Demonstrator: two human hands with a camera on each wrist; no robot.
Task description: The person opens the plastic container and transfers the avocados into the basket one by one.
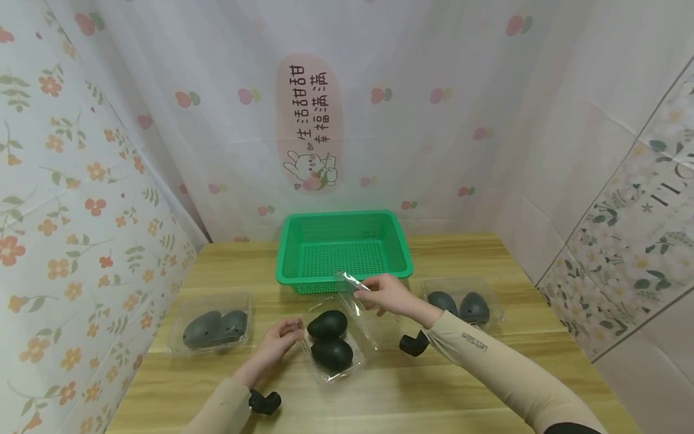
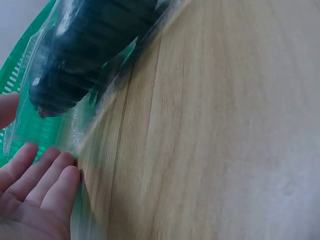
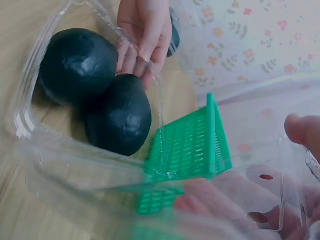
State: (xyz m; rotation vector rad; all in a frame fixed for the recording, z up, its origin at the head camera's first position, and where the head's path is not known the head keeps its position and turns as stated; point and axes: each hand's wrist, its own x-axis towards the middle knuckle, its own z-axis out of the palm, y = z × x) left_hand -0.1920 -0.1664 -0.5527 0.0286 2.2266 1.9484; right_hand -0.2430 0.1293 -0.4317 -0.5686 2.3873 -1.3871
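Observation:
A clear plastic clamshell box (image 1: 338, 378) lies unfolded on the table, with two dark green avocados (image 1: 332, 354) in its base. My left hand (image 1: 283, 339) holds the base's left edge, thumb at the rim and fingers along the outer wall. With my right hand (image 1: 387, 295) I grip the raised lid (image 1: 360, 319) between thumb and fingers. In the right wrist view, fingers (image 3: 215, 200) show through the clear lid, while the thumb (image 3: 302, 132) is on its other side. The left wrist view shows an avocado (image 2: 85, 50) behind the clear wall.
A green plastic basket (image 1: 344, 278) stands behind the box at the back of the wooden table (image 1: 401, 392). Closed clear boxes with dark avocados sit on either side, a left box (image 1: 211, 325) and a right box (image 1: 461, 301). Printed curtains (image 1: 228, 138) surround the table.

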